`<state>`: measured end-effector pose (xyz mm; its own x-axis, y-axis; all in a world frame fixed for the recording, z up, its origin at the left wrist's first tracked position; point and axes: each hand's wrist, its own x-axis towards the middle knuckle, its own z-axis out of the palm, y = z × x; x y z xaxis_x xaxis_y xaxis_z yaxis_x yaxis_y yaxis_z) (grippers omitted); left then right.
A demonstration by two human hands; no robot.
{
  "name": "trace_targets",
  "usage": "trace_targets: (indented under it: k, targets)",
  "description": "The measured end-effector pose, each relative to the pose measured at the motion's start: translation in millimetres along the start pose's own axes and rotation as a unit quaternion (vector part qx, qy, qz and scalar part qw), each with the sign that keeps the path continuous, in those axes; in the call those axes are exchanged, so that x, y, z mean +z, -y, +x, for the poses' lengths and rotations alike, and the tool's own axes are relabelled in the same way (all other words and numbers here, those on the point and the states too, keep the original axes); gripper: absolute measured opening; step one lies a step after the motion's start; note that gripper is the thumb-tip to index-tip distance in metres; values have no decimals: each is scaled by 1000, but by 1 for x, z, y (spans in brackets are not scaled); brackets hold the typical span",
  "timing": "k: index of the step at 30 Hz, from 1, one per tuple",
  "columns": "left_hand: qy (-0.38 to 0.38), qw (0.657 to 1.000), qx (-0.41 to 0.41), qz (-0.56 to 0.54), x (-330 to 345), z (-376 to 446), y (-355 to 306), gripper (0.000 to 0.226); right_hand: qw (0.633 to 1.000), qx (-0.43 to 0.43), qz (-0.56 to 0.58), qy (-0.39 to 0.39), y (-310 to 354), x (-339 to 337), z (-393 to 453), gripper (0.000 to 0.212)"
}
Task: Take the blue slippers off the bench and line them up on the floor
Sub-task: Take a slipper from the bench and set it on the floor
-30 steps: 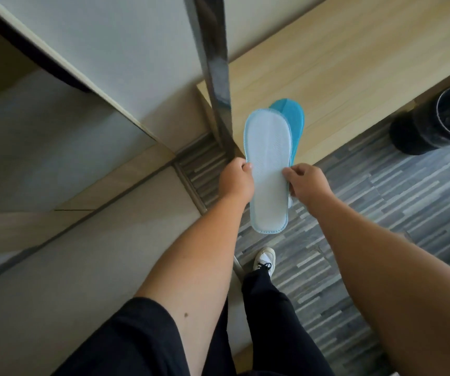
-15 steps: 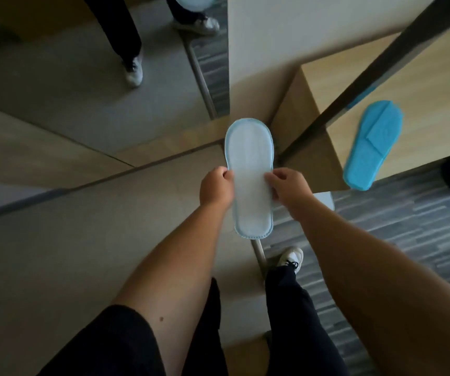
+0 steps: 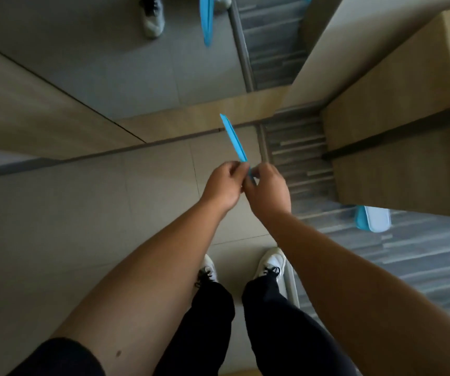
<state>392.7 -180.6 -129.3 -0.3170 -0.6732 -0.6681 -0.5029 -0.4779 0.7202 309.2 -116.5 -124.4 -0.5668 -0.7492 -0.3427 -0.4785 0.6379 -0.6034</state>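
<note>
I look down on the tiled floor (image 3: 82, 213), which runs up to a mirror (image 3: 110, 63) at its far edge, with the wooden table (image 3: 397, 164) at my right. Neither blue slipper lies lined up on the floor yet, so I judge the task about half begun: one is lifted, the other waits. The second slipper (image 3: 373, 219) sticks out, pale sole up, from the table's near edge; I cannot tell whether it rests on the table or lower. No containers show. My left hand (image 3: 222, 185) and right hand (image 3: 268, 189) meet, fingers pinched on the first slipper (image 3: 234, 138), held edge-on above the tiles.
</note>
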Motion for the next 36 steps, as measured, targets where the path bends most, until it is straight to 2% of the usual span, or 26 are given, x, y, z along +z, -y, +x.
trace_targets:
  k: [5,7,8,10,12,13,15,18,20,24,28,31,36]
  targets:
    - [-45,996,-27,-68,11,67,66,19,987,-151,-35,44,-56,59,38,19]
    - [-61,993,-38,-96,13,94,95,20,982,-184,-29,34,-84,76,59,20]
    - [-60,992,-41,-103,13,107,109,20,986,-164,-21,22,-98,84,72,21]
    - [-42,992,-48,-112,13,133,133,19,998,-54,5,11,-127,102,105,29]
    - [-14,989,-54,-134,14,160,154,18,991,89,70,71,-152,122,139,42]
    - [-3,988,-57,-142,16,173,164,17,980,131,108,108,-164,132,154,45]
    - [7,989,-57,-139,23,199,180,16,964,152,151,157,-184,153,177,37]
    - [-6,989,-64,-130,36,236,200,16,967,146,153,146,-207,176,200,13]
    - [-24,994,-60,-86,45,258,211,19,971,143,144,126,-219,186,217,13]
    - [-59,995,-21,77,60,296,225,32,990,92,24,102,-234,197,248,21]
    - [-64,989,-16,135,74,326,226,36,992,69,-75,80,-245,205,268,22]
    - [-84,974,8,209,80,341,227,33,991,68,-90,71,-250,213,276,23]
    - [-95,962,13,257,83,358,229,35,990,76,-101,53,-251,220,285,25]
